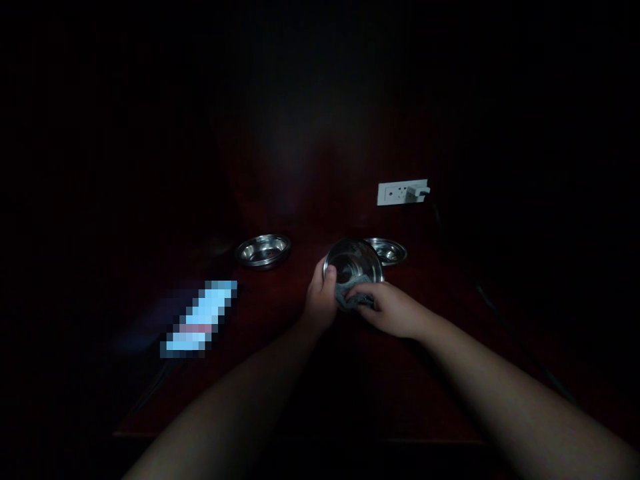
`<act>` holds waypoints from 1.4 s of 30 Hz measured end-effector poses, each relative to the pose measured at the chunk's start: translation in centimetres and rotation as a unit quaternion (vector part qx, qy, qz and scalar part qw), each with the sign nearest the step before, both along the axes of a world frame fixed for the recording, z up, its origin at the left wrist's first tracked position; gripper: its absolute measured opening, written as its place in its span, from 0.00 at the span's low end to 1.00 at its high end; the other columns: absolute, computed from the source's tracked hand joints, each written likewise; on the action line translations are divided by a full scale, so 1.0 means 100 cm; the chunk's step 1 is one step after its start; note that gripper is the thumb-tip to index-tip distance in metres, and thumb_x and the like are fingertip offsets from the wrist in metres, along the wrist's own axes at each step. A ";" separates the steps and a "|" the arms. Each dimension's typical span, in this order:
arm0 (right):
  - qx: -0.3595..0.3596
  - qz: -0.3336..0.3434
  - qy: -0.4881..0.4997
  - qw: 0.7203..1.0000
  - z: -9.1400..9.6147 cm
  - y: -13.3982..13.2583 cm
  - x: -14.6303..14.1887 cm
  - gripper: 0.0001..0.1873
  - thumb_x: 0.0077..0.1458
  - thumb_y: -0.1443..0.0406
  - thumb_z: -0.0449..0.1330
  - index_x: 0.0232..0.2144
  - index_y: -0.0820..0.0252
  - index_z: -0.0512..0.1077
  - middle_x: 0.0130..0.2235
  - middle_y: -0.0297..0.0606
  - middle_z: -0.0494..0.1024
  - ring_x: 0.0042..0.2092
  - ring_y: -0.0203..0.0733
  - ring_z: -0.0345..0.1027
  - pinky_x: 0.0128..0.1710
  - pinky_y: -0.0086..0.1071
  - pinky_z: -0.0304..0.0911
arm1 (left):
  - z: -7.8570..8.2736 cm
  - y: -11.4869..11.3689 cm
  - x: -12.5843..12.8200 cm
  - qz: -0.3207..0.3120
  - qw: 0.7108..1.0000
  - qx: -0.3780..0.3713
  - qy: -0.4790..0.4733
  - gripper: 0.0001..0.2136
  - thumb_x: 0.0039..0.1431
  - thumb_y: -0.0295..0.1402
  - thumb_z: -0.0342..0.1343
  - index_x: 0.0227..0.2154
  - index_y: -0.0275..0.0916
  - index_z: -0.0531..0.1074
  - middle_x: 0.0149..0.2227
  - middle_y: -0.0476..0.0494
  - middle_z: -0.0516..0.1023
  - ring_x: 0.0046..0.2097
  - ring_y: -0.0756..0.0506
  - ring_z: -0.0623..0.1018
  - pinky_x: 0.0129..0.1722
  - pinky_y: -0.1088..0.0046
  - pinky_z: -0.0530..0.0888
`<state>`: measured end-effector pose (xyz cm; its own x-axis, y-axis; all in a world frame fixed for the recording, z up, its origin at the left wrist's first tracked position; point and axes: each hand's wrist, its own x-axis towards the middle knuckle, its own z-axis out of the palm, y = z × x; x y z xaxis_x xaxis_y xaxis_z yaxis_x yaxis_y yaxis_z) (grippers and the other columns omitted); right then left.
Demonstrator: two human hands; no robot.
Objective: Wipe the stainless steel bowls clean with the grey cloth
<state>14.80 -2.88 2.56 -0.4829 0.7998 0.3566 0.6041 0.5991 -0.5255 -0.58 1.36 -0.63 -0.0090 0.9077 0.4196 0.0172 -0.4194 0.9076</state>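
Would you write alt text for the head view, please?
The left hand holds a tilted steel bowl while the right hand presses a grey cloth to its rim. A second bowl sits left, a third bowl behind.

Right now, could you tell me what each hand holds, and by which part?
The left hand grips the tilted bowl by its left rim; the right hand presses a bunched cloth against the bowl's near rim.

Glossy steel bowl (354,263), rough grey cloth (353,298)

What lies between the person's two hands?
Head view: a grey cloth lies between the left hand and right hand, bunched against the rim of the steel bowl.
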 end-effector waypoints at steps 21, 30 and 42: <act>0.246 -0.286 0.409 0.831 0.014 0.009 0.019 0.14 0.55 0.66 0.53 0.44 0.60 0.70 0.46 0.44 0.76 0.49 0.47 0.71 0.52 0.46 0.63 | 0.000 -0.003 0.002 -0.053 0.995 -0.047 -0.068 0.21 0.61 0.46 0.44 0.51 0.40 0.66 0.51 0.41 0.74 0.52 0.42 0.73 0.54 0.63 0.68; 0.049 -0.064 -0.130 0.988 -0.007 0.009 0.007 0.32 0.42 0.79 0.52 0.51 0.59 0.70 0.60 0.45 0.64 0.61 0.46 0.58 0.62 0.46 0.50 | -0.002 -0.002 0.005 -0.049 0.997 -0.040 -0.050 0.21 0.61 0.46 0.43 0.49 0.38 0.67 0.48 0.39 0.75 0.48 0.42 0.74 0.50 0.63 0.69; 0.032 -0.054 -0.111 0.992 0.003 0.001 0.004 0.18 0.44 0.75 0.52 0.36 0.58 0.75 0.42 0.40 0.78 0.46 0.45 0.71 0.48 0.38 0.64 | -0.002 0.000 0.000 -0.024 0.999 -0.017 -0.019 0.21 0.62 0.45 0.43 0.52 0.39 0.66 0.50 0.41 0.74 0.50 0.43 0.73 0.52 0.65 0.67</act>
